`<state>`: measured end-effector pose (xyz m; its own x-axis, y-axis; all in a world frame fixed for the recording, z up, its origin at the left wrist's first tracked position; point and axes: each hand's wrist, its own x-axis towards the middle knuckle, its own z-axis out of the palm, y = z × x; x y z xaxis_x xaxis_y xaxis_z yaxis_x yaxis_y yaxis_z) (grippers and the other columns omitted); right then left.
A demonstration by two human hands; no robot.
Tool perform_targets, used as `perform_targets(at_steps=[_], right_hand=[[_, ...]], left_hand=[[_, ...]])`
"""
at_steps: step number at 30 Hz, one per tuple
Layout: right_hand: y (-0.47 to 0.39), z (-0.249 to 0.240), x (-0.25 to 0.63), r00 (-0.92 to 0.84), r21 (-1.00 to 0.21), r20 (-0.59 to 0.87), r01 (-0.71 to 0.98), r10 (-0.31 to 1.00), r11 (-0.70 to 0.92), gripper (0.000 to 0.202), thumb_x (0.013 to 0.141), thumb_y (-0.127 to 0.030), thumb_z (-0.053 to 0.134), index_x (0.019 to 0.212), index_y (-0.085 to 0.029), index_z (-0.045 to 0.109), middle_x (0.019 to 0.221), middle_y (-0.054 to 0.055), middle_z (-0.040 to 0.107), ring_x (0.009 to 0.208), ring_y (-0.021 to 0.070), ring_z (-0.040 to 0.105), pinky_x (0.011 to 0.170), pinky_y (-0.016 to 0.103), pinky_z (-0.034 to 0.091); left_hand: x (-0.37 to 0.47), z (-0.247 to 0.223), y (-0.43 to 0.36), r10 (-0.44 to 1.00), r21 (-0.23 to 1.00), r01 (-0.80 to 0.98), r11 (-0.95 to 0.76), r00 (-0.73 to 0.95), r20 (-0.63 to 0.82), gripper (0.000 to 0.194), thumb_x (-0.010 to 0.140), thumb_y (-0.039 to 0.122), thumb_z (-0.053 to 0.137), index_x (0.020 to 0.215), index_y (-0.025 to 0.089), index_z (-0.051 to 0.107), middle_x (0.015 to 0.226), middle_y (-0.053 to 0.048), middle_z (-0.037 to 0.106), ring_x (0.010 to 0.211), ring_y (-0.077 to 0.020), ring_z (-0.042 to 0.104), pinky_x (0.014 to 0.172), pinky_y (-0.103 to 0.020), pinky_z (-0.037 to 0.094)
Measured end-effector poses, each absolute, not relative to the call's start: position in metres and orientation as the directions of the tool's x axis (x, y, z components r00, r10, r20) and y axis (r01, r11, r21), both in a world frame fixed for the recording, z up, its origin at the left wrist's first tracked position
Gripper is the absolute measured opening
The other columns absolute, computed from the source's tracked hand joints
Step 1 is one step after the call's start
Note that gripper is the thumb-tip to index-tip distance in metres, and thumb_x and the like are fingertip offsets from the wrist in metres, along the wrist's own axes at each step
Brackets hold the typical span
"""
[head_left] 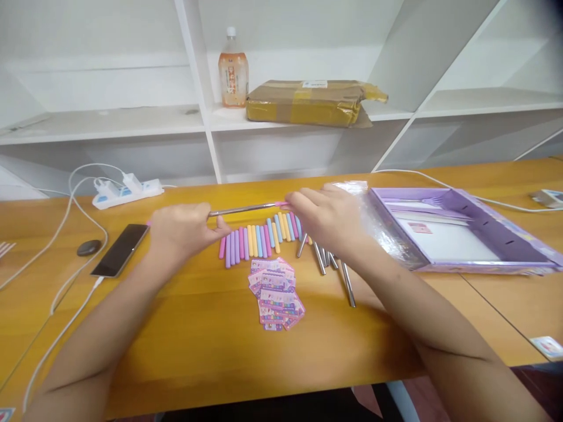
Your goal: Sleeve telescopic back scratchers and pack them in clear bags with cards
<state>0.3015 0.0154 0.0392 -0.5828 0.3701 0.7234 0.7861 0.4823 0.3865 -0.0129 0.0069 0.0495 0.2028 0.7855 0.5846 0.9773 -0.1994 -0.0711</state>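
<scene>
A thin silvery metal rod [241, 210] stretches level between my two hands, above the table. My left hand [182, 231] is closed around its left part, thumb pointing right, and a bit of pink shows at that hand's outer side. At the rod's right end, the fingers of my right hand [328, 214] pinch a pink piece [281, 204]; how the two join is hidden. Below lies a row of pastel sticks [250, 240] in pink, purple, yellow and blue. Several shorter metal tubes [349, 284] lie under my right wrist. Nearer me is a loose pile of printed cards [277, 296].
A purple open box [444, 268] with clear plastic wrap [387, 228] beside it stands at right. To the left are a phone [119, 251], a black mouse [88, 248], cables and a power strip [127, 193]. A bottle [233, 76] and a taped carton [308, 102] sit on the shelf.
</scene>
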Motion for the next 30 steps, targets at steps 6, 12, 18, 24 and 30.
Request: perform_targets(at_steps=[6,12,18,24,30], right_hand=[[-0.011,0.036,0.277,-0.616,0.339,0.678,0.746,0.401,0.573,0.036,0.120,-0.025,0.050,0.086,-0.020,0.062,0.067,-0.002,0.056,0.060,0.0156,0.029,0.067,0.034,0.024],[-0.019,0.007,0.250,-0.638,0.323,0.686,0.697,0.349,0.640,0.025,0.109,-0.006,0.055,0.089,-0.019,0.061,0.070,-0.002,0.058,0.062,0.0159,0.033,0.067,0.036,0.024],[-0.016,0.003,0.251,-0.636,0.299,0.627,0.730,0.450,0.615,0.025,0.112,-0.012,0.054,0.089,-0.020,0.060,0.071,-0.001,0.059,0.061,0.0155,0.035,0.068,0.036,0.023],[-0.002,0.012,0.273,-0.581,0.248,0.549,0.799,0.601,0.547,0.041,0.123,-0.035,0.041,0.090,-0.020,0.062,0.072,0.001,0.065,0.059,0.0163,0.043,0.067,0.035,0.022],[-0.005,-0.005,0.321,-0.467,0.186,0.353,0.884,0.810,0.429,0.039,0.118,-0.049,0.049,0.126,-0.015,0.068,0.097,0.009,0.078,0.073,0.0217,0.064,0.067,0.033,0.021]], left_hand=[[-0.006,0.048,-0.003,0.753,-0.120,0.946,-0.302,0.314,0.578,0.037,0.075,0.051,0.062,0.057,0.023,0.046,0.049,-0.002,0.041,0.050,-0.0159,0.033,0.055,-0.032,0.013],[0.017,0.033,-0.014,0.779,-0.148,0.901,-0.409,0.428,0.458,0.035,0.080,0.048,0.063,0.059,0.020,0.057,0.053,-0.006,0.055,0.050,-0.0198,0.048,0.054,-0.033,0.014],[0.018,0.031,-0.010,0.853,-0.148,0.916,-0.373,0.401,0.335,0.038,0.087,0.052,0.064,0.069,0.019,0.066,0.062,-0.010,0.064,0.059,-0.0262,0.060,0.056,-0.035,0.019],[0.017,0.019,0.008,0.859,-0.022,0.882,-0.470,0.463,0.216,0.022,0.098,0.038,0.054,0.096,0.020,0.066,0.084,-0.009,0.073,0.074,-0.0274,0.067,0.061,-0.036,0.031],[0.011,-0.006,0.033,0.810,0.286,0.763,-0.580,0.578,0.100,0.026,0.110,0.032,0.036,0.100,0.022,0.058,0.096,-0.010,0.072,0.082,-0.0262,0.067,0.076,-0.039,0.048]])
